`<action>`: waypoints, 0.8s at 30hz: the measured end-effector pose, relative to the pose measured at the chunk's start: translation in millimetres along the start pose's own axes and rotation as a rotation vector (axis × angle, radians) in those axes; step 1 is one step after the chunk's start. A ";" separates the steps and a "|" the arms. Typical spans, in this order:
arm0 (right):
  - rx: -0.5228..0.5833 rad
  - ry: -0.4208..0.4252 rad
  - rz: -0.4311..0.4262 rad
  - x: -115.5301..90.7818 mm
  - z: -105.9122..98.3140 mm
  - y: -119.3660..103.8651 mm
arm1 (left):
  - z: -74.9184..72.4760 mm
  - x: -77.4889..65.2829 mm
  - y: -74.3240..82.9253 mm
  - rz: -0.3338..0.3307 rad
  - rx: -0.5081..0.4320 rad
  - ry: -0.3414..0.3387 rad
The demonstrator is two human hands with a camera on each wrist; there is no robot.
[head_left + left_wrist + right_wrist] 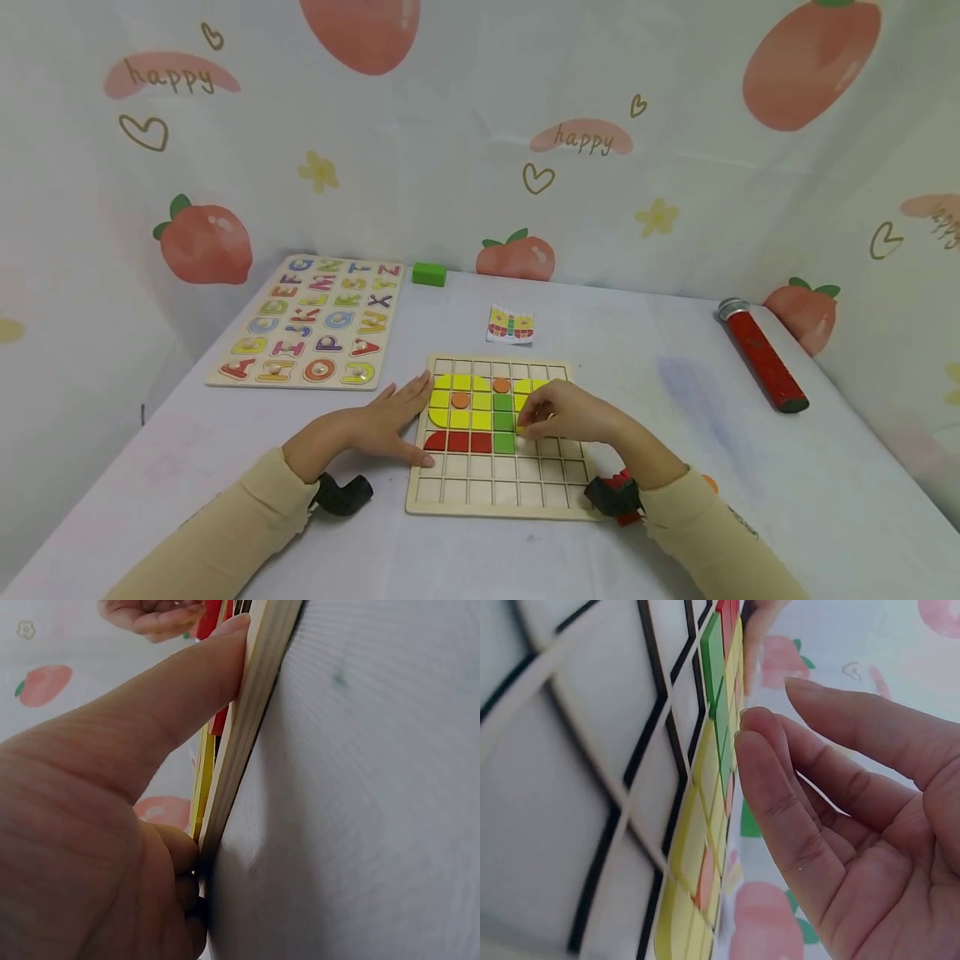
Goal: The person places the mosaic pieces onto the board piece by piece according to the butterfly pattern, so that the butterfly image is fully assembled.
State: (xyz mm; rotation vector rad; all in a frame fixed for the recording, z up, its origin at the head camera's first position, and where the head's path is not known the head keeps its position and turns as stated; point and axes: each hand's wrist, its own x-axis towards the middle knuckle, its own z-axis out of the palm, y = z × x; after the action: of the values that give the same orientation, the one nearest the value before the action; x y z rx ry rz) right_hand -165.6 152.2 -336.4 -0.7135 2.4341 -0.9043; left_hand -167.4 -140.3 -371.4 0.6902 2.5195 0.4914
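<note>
A wooden grid board [498,508] lies on the table, with flat yellow [480,419], green [504,422], red [459,442] and orange [501,386] tiles in its upper cells. My left hand [382,425] spreads along the board's left side. Its thumb rests at the board's edge [251,697] in the left wrist view. Over the right half of the grid is my right hand [573,414], fingertips close to the yellow tiles [694,817] beside the green column. In the right wrist view its thumb stands apart from the bent fingers, with nothing between them.
A small printed pattern card [512,326] lies behind the board. An alphabet puzzle [300,325] is at the back left, a green block [429,275] beside it. A red microphone [765,358] lies far right. Red pieces [628,518] and an orange disc [710,483] are around my right wrist.
</note>
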 end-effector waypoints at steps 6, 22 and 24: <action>-0.030 0.021 0.047 -18.0 -9.0 7.9 | 0.0 -0.6 0.3 0.008 0.003 0.004; 0.034 0.064 0.191 -68.4 -12.1 32.0 | -0.3 -0.4 -1.0 0.013 0.007 0.011; 0.045 0.065 0.212 -74.2 -11.3 34.6 | 0.1 0.0 -1.3 0.016 0.008 0.013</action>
State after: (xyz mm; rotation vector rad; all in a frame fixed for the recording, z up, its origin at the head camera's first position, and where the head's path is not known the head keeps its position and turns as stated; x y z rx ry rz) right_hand -125.7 224.6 -336.1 -0.4062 2.4797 -0.9069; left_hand -167.9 -141.3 -372.1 0.7135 2.5307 0.4930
